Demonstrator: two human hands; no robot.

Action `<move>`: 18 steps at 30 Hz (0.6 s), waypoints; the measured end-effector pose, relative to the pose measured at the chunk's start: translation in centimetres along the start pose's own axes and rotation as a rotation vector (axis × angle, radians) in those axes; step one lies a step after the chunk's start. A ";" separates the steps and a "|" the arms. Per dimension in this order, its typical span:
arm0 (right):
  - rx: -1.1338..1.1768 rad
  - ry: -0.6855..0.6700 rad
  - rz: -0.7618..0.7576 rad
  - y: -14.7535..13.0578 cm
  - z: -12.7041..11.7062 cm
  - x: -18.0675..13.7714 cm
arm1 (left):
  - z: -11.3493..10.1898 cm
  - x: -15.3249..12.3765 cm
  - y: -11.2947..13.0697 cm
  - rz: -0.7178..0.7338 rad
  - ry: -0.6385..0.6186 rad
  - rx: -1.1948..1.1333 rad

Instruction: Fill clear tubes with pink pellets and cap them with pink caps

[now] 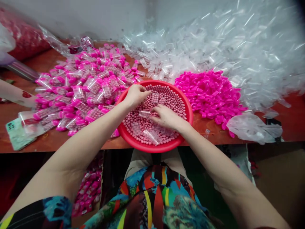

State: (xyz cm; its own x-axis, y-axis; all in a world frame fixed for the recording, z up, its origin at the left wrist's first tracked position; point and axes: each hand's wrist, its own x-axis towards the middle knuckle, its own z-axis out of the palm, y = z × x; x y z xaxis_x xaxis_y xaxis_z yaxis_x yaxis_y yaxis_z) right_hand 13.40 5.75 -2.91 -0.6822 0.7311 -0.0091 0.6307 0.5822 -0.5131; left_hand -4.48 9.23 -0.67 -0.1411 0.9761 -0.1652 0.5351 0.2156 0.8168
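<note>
A red plastic bowl [188, 108] full of small pink balls [171, 101] sits at the table's near edge, with several clear little tubes lying on the balls. My left hand [136, 95] is curled over the bowl's far left side, its fingers closed near a clear tube [154, 97]. My right hand [166, 118] rests on the balls in the middle of the bowl, fingers pinched on a clear tube [144, 113].
Left of the bowl lies a heap of filled tubes with pink caps [83, 86]. Loose pink caps [211, 93] are piled to the right, with a big mound of empty clear tubes [226, 47] behind. A phone [16, 135] lies at the left edge.
</note>
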 end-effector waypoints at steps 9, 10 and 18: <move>-0.152 -0.084 -0.044 -1.1 1.3 3.1 | -3.7 -4.4 -2.4 0.116 -0.137 0.275; -0.188 -0.065 -0.049 -1.0 1.3 3.1 | -3.8 -4.6 -2.7 0.119 -0.104 0.265; -0.256 -0.064 -0.013 -2.6 2.1 4.6 | -4.1 -5.4 -4.2 0.180 -0.051 0.307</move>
State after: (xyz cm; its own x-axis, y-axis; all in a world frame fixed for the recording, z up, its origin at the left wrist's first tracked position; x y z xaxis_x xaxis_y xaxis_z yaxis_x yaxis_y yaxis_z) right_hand 7.90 6.83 -3.48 -0.7077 0.7037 -0.0620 0.6891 0.6683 -0.2801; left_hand -9.38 2.96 -0.97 0.0159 0.9976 -0.0680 0.7740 0.0307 0.6324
